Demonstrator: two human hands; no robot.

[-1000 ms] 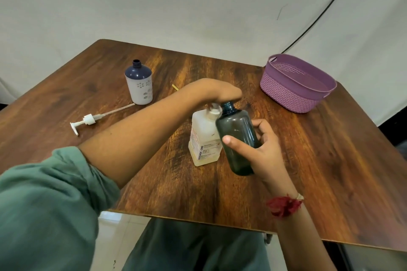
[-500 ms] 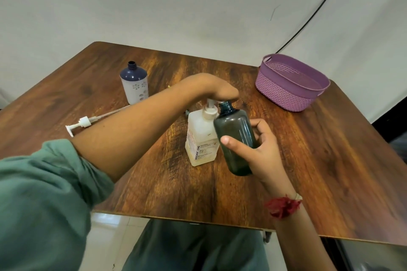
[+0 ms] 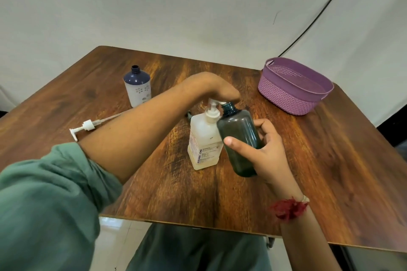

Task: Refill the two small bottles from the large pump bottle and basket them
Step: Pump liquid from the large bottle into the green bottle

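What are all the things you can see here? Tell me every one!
pump bottle: one, pale cream, standing mid-table
dark bottle: one, smoky green, uncapped, mouth by the pump spout
small bottle: one, navy and white, uncapped, far left
loose pump: one, white, lying near left edge
basket: one, purple, far right
table: one, brown wood, under everything
cable: one, black, upper right background
wrist thread: one, red, right wrist
sleeve: one, green, left arm
left hand: one, atop the pump head
right hand: one, gripping the dark bottle
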